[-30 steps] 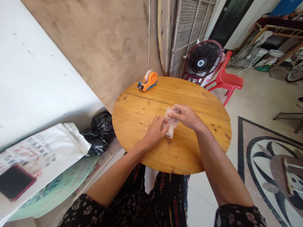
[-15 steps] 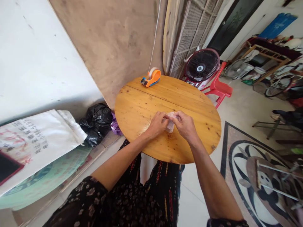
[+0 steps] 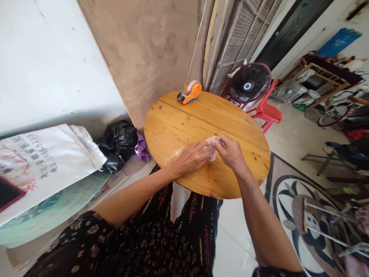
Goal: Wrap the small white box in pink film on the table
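Observation:
A small, pale pinkish-white, see-through plastic packet (image 3: 212,154) is between my hands, just over the round wooden table (image 3: 178,127). My right hand (image 3: 229,150) pinches its upper right edge between thumb and fingers. From the left, my left hand (image 3: 194,156) grips the packet's side, fingers fairly straight and close together; its thumb is hidden. What the packet contains is too small to make out. At the table's far edge stands an orange and blue tape dispenser (image 3: 190,93) with a roll of tape in it.
A floor fan (image 3: 249,82) and a red plastic chair (image 3: 268,109) stand beyond the table's right side. Black plastic bags (image 3: 118,142), a purple bag (image 3: 142,148) and a white printed sack (image 3: 52,157) lie to the left. A wooden panel (image 3: 144,50) leans behind.
My left hand's fingers have straightened and shifted from the packet's top edge along its left side. My right hand still pinches the packet. The view has turned slightly.

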